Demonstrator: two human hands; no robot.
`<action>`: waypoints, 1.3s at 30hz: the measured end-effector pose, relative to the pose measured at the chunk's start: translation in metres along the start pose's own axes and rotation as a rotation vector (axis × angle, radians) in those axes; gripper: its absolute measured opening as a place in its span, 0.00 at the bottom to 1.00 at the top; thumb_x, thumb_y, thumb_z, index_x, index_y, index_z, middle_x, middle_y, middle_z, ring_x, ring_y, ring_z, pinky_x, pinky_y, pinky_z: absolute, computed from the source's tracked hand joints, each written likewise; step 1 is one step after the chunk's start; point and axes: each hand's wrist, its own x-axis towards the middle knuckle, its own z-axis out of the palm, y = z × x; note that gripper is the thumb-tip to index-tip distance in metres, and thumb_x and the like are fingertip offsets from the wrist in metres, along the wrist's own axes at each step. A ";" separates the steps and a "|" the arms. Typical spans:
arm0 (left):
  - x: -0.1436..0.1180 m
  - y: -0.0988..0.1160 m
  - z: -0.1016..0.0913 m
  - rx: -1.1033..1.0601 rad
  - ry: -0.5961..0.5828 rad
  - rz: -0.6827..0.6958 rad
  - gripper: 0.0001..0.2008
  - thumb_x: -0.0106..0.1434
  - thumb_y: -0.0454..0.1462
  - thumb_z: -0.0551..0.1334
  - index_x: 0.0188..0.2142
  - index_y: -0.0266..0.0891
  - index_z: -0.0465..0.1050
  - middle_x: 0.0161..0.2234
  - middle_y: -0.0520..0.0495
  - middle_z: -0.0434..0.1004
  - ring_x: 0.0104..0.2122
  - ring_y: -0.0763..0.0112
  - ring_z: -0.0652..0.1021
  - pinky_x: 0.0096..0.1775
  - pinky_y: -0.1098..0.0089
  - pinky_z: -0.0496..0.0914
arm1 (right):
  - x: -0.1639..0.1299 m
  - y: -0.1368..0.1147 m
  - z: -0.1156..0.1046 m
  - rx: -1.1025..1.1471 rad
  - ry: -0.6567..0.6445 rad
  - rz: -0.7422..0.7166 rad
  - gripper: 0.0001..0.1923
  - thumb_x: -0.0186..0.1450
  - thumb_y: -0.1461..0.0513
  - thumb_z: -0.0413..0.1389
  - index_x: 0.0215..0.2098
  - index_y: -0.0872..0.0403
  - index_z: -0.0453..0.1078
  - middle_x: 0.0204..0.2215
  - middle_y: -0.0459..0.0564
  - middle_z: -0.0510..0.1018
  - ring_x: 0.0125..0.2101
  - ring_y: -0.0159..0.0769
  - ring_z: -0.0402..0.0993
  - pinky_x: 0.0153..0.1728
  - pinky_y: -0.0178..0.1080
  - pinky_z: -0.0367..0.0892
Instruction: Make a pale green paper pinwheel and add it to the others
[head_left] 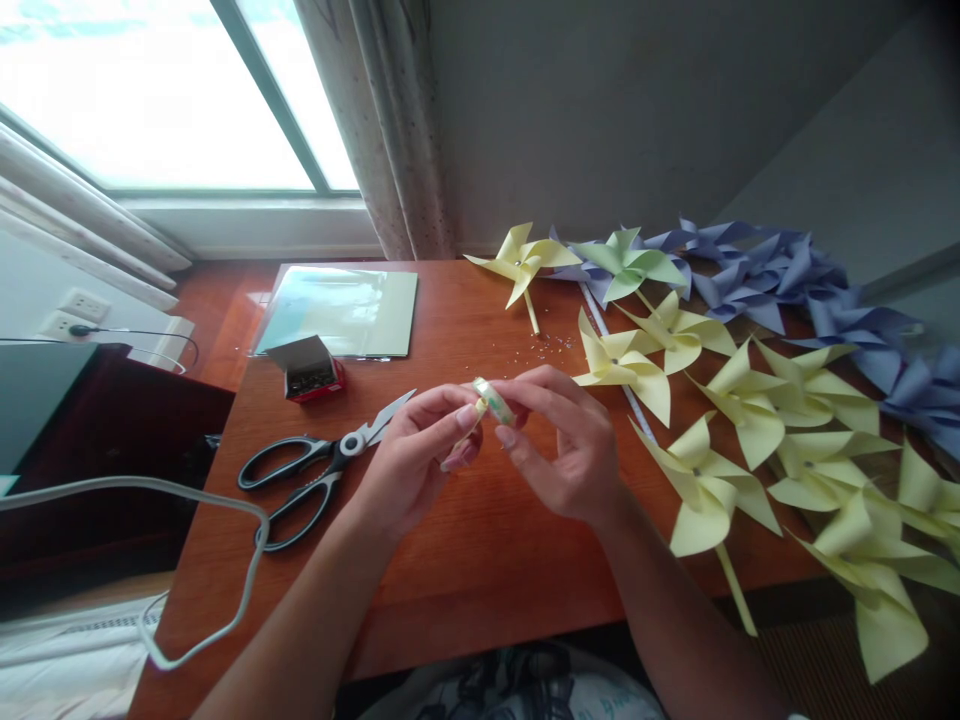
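Observation:
Over the middle of the table, my two hands meet with their fingertips close together. My left hand point(412, 455) is closed on a thin rolled yellow paper stick point(478, 408), mostly covered by the fingers. Between the fingers of my right hand point(574, 445) is a small roll of clear tape point(493, 402), touching or very near the end of the stick. Black-handled scissors point(337, 455) lie partly open just left of my left hand. Yellow paper pinwheels point(626, 365) lie to the right of my right hand.
A red box of small dark pieces point(311, 380) stands open by a plastic-wrapped paper pack point(341, 305). A green pinwheel point(634, 265) and many purple pinwheels point(780, 265) are at the back right. A white cable point(187, 488) loops over the table's left edge.

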 end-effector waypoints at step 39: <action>0.001 -0.002 0.001 -0.017 0.033 -0.044 0.11 0.54 0.39 0.76 0.30 0.34 0.79 0.24 0.50 0.73 0.22 0.81 0.68 0.21 0.80 0.56 | 0.001 0.003 0.001 0.081 0.013 0.153 0.13 0.67 0.62 0.61 0.50 0.50 0.78 0.37 0.48 0.81 0.34 0.34 0.74 0.36 0.38 0.74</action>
